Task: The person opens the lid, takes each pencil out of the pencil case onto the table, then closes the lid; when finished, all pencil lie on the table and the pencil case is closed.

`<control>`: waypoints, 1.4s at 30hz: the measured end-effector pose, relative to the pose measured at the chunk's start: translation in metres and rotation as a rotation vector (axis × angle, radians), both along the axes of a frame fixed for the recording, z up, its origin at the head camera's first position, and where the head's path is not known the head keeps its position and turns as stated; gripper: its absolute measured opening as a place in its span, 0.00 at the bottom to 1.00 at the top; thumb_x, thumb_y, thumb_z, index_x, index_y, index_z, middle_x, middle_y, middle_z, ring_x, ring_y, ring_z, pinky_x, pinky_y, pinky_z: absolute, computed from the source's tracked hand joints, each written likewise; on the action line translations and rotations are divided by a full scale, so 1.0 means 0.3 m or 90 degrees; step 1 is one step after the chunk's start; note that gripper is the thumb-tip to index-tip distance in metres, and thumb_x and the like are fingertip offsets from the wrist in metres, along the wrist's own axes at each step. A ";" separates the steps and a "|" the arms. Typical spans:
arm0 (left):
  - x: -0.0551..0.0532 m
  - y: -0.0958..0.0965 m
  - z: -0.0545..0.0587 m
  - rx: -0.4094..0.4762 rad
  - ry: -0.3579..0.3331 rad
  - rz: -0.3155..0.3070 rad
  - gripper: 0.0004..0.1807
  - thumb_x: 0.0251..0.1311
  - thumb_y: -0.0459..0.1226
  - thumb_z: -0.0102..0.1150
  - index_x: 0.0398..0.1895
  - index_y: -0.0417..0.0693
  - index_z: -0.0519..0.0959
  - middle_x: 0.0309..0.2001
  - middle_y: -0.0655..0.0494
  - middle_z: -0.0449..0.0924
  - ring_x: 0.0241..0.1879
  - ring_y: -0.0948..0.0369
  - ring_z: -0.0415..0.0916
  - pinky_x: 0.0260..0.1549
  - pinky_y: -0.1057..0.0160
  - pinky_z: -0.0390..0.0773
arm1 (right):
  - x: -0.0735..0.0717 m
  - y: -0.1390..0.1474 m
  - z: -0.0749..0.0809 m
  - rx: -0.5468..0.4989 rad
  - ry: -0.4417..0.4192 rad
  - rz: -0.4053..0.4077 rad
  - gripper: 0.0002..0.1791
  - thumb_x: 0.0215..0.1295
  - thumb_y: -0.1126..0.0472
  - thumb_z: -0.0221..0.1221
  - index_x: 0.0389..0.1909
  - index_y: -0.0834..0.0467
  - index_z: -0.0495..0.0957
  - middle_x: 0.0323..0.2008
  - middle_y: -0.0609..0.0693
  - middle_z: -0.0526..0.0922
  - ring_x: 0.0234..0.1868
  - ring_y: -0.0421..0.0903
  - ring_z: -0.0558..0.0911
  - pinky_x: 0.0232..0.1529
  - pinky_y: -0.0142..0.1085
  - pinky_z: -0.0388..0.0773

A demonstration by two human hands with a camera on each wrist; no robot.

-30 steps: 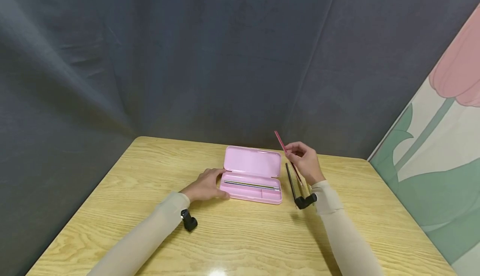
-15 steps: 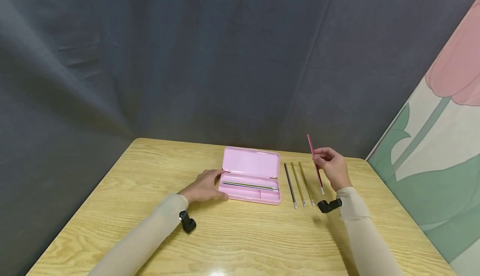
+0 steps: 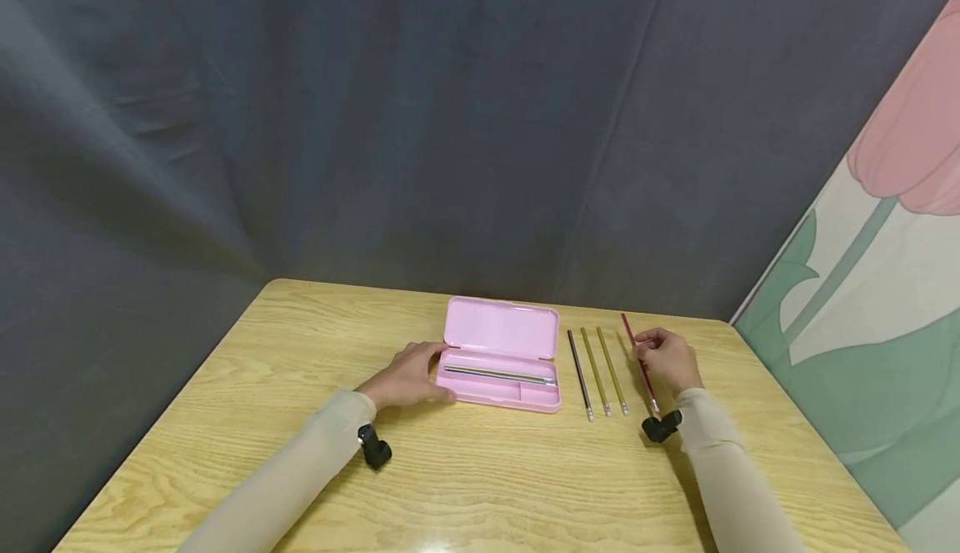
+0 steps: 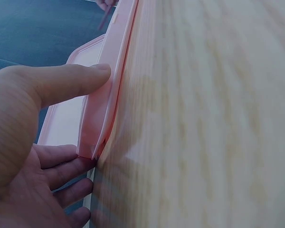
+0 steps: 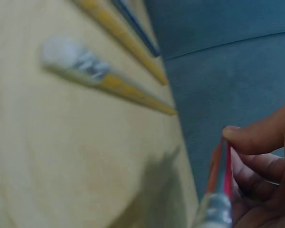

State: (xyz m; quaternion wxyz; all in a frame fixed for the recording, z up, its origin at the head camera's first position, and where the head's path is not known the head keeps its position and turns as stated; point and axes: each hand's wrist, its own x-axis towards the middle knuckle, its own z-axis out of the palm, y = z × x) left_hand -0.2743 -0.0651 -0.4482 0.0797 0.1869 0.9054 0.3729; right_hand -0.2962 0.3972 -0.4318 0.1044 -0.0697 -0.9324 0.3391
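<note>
An open pink pencil case (image 3: 501,328) stands on the table with its lid tilted back; a few pencils (image 3: 491,374) lie in its long compartment. My left hand (image 3: 407,376) holds the case's left end, thumb (image 4: 88,81) on the front wall and fingertips at the end. Off to the right, my right hand (image 3: 669,363) pinches a red pencil (image 3: 648,384) between thumb and fingers. Its eraser end points toward me, near the tabletop; whether it touches is unclear. In the right wrist view, the red pencil (image 5: 223,175) runs away from the camera.
Between the case and my right hand lie a black pencil (image 3: 579,374) and two yellow pencils (image 3: 596,372), roughly parallel, erasers toward me. A dark curtain (image 3: 450,119) hangs behind the wooden table (image 3: 480,478). A flower-patterned cloth (image 3: 885,303) hangs at the right.
My right hand has carried the red pencil rightward from beside the case, past the other pencils, then lowered it toward the table. The left hand has stayed at the case.
</note>
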 end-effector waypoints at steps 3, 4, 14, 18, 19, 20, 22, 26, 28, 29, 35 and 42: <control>0.002 0.001 -0.005 0.000 0.000 -0.001 0.49 0.48 0.52 0.78 0.74 0.50 0.67 0.72 0.49 0.69 0.72 0.48 0.63 0.70 0.42 0.65 | -0.005 -0.005 -0.029 0.051 -0.015 -0.002 0.14 0.64 0.59 0.61 0.46 0.63 0.83 0.35 0.55 0.86 0.30 0.43 0.77 0.30 0.33 0.72; 0.002 0.001 -0.007 -0.001 0.000 -0.002 0.50 0.48 0.52 0.78 0.74 0.50 0.67 0.72 0.49 0.69 0.71 0.49 0.63 0.70 0.42 0.65 | -0.006 -0.007 -0.036 0.060 -0.022 -0.001 0.13 0.63 0.59 0.61 0.44 0.63 0.83 0.35 0.56 0.86 0.30 0.44 0.77 0.30 0.34 0.71; 0.001 0.000 -0.003 -0.007 -0.007 -0.002 0.50 0.48 0.52 0.77 0.75 0.51 0.65 0.73 0.49 0.67 0.73 0.47 0.61 0.71 0.42 0.64 | -0.019 -0.040 -0.046 0.084 -0.055 0.010 0.09 0.62 0.60 0.62 0.38 0.61 0.83 0.32 0.57 0.87 0.30 0.48 0.79 0.29 0.35 0.71; -0.004 0.000 0.001 -0.010 -0.005 -0.001 0.51 0.48 0.53 0.77 0.76 0.51 0.65 0.74 0.50 0.67 0.73 0.47 0.60 0.72 0.42 0.64 | -0.021 -0.050 -0.041 0.109 -0.050 0.014 0.08 0.62 0.59 0.61 0.36 0.60 0.83 0.32 0.56 0.87 0.30 0.49 0.78 0.31 0.36 0.70; -0.005 0.000 0.003 -0.009 -0.004 0.000 0.51 0.48 0.52 0.77 0.75 0.51 0.65 0.73 0.50 0.67 0.73 0.47 0.61 0.72 0.42 0.64 | -0.022 -0.052 -0.041 0.112 -0.050 0.016 0.08 0.63 0.59 0.61 0.36 0.60 0.83 0.31 0.56 0.87 0.29 0.49 0.78 0.31 0.36 0.70; -0.006 0.000 0.004 -0.011 -0.004 0.000 0.50 0.48 0.52 0.77 0.75 0.52 0.65 0.73 0.50 0.67 0.73 0.48 0.61 0.72 0.42 0.64 | -0.023 -0.052 -0.040 0.113 -0.050 0.017 0.08 0.63 0.59 0.62 0.37 0.60 0.83 0.30 0.55 0.87 0.29 0.49 0.77 0.31 0.36 0.69; -0.007 0.000 0.006 -0.010 -0.002 0.000 0.49 0.48 0.52 0.77 0.75 0.52 0.66 0.72 0.51 0.68 0.71 0.49 0.62 0.71 0.43 0.65 | -0.025 -0.053 -0.037 0.114 -0.049 0.018 0.09 0.62 0.59 0.63 0.37 0.61 0.83 0.29 0.54 0.86 0.28 0.48 0.76 0.31 0.36 0.69; -0.009 0.000 0.009 -0.006 -0.002 -0.001 0.48 0.48 0.51 0.77 0.74 0.53 0.67 0.71 0.52 0.70 0.70 0.50 0.63 0.71 0.44 0.65 | -0.026 -0.051 -0.031 0.105 -0.043 0.015 0.12 0.62 0.57 0.65 0.39 0.62 0.83 0.30 0.55 0.86 0.30 0.49 0.78 0.31 0.36 0.70; -0.010 0.000 0.009 -0.003 -0.002 -0.001 0.48 0.48 0.51 0.78 0.74 0.53 0.67 0.71 0.51 0.70 0.70 0.49 0.63 0.71 0.44 0.65 | -0.027 -0.049 -0.028 0.105 -0.034 0.011 0.13 0.62 0.56 0.64 0.40 0.62 0.83 0.32 0.56 0.87 0.31 0.49 0.80 0.31 0.35 0.71; -0.009 0.000 0.009 -0.001 -0.002 -0.001 0.49 0.48 0.51 0.78 0.74 0.52 0.67 0.71 0.51 0.70 0.71 0.49 0.63 0.71 0.44 0.64 | -0.028 -0.048 -0.027 0.104 -0.026 0.009 0.13 0.63 0.56 0.63 0.40 0.62 0.83 0.33 0.56 0.87 0.31 0.49 0.80 0.31 0.35 0.72; -0.006 0.000 0.005 0.006 -0.007 -0.001 0.50 0.48 0.52 0.78 0.75 0.50 0.66 0.73 0.49 0.68 0.73 0.48 0.61 0.72 0.43 0.63 | -0.028 -0.061 -0.005 0.042 0.075 -0.017 0.11 0.67 0.56 0.61 0.42 0.60 0.84 0.35 0.57 0.87 0.28 0.40 0.80 0.31 0.31 0.74; -0.004 -0.002 0.003 0.003 -0.009 0.000 0.51 0.47 0.53 0.78 0.75 0.49 0.66 0.73 0.49 0.68 0.73 0.48 0.61 0.72 0.43 0.64 | -0.007 -0.118 0.073 -0.101 0.142 -0.010 0.13 0.68 0.55 0.65 0.46 0.60 0.84 0.33 0.42 0.87 0.28 0.24 0.79 0.31 0.22 0.77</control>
